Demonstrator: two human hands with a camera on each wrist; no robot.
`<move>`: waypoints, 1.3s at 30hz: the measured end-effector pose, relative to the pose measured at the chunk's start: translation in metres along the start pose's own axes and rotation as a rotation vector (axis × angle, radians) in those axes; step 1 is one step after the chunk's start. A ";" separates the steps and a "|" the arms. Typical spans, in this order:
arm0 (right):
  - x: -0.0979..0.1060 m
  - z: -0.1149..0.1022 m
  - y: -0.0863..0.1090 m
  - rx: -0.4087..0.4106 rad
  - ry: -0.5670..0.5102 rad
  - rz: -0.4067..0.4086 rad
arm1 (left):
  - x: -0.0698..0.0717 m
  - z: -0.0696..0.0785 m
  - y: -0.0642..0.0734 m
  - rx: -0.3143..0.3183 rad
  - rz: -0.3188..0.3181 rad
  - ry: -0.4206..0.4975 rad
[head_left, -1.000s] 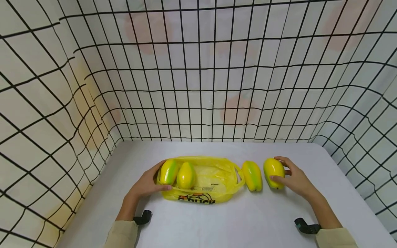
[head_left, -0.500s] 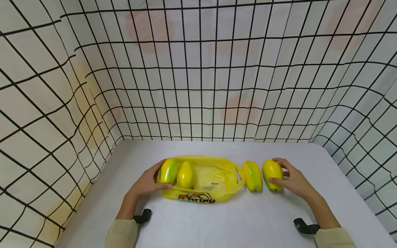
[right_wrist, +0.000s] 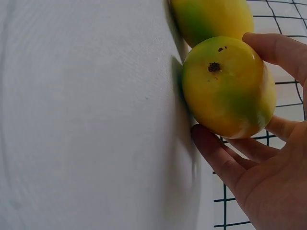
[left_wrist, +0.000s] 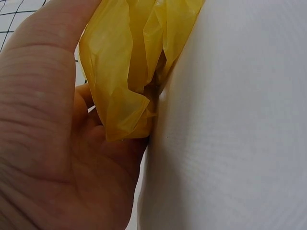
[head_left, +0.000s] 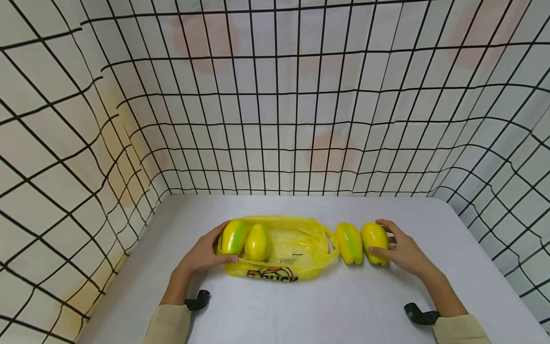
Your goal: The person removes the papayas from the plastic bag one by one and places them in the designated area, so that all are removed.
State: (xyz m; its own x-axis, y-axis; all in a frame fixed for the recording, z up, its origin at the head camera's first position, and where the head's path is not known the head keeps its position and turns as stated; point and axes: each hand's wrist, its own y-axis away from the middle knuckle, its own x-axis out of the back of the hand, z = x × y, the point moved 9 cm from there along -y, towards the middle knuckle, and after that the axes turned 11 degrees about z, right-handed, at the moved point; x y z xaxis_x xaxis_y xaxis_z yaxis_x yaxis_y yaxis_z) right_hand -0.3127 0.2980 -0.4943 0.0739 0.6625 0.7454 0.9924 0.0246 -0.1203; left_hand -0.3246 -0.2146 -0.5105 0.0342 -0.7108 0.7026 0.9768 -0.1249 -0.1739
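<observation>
A yellow plastic bag (head_left: 296, 243) lies flat with its mouth open on the table, and two yellow-green papayas sit at its left end: an outer papaya (head_left: 234, 238) and an inner papaya (head_left: 258, 242). My left hand (head_left: 206, 249) grips that end of the bag, thumb in front and fingers behind, partly hidden. Yellow film (left_wrist: 115, 72) bunches against the palm in the left wrist view. My right hand (head_left: 406, 251) holds the rightmost papaya (head_left: 374, 241) between thumb and fingers. This fruit lies right beside another papaya (head_left: 349, 243), near the bag's handle; in the right wrist view the two appear to touch.
A white table (head_left: 301, 315) with rounded far corners carries everything. Behind it and at both sides stand white walls with a black grid (head_left: 277, 124). Each wrist wears a small black camera, one of them the right wrist camera (head_left: 421, 315).
My right hand has slid the rightmost papaya to the left, closing the gap to its neighbour. The left hand, the bag and the other papayas have stayed in place.
</observation>
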 end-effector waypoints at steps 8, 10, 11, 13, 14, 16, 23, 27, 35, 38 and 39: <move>-0.002 -0.003 0.001 -0.014 -0.013 -0.012 | 0.000 0.000 -0.001 -0.009 -0.001 0.006; -0.001 -0.004 0.001 -0.015 -0.005 -0.014 | -0.001 0.000 -0.002 -0.011 -0.004 0.008; -0.001 -0.004 0.001 -0.016 -0.002 -0.013 | -0.001 0.000 -0.002 -0.010 -0.004 0.006; 0.000 -0.004 0.001 -0.016 0.001 -0.017 | -0.001 -0.001 -0.003 -0.008 -0.001 0.004; -0.001 -0.004 0.001 -0.016 0.003 -0.019 | -0.001 -0.001 -0.003 -0.007 0.001 0.004; -0.002 -0.002 0.000 -0.020 0.006 -0.023 | 0.000 -0.001 -0.003 -0.003 0.003 0.006; -0.006 0.002 0.001 -0.022 0.019 -0.036 | -0.001 0.001 0.000 0.002 -0.014 0.020; -0.006 0.001 0.002 -0.032 0.025 -0.040 | 0.000 0.001 0.000 -0.001 -0.012 0.013; -0.005 0.002 0.003 -0.052 0.022 -0.047 | -0.001 0.000 0.000 -0.014 -0.012 0.018; -0.004 0.002 0.001 -0.043 0.030 -0.037 | -0.001 0.000 0.001 -0.006 -0.013 0.022; -0.004 0.002 0.001 -0.041 0.032 -0.034 | -0.001 0.000 0.001 -0.004 -0.013 0.023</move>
State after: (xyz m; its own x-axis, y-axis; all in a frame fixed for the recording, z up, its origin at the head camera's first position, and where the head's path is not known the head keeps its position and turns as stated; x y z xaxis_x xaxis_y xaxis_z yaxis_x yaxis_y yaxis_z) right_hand -0.3125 0.2971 -0.4988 0.0422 0.6372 0.7695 0.9976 0.0159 -0.0679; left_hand -0.3239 -0.2140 -0.5112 0.0167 -0.7246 0.6890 0.9762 -0.1372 -0.1679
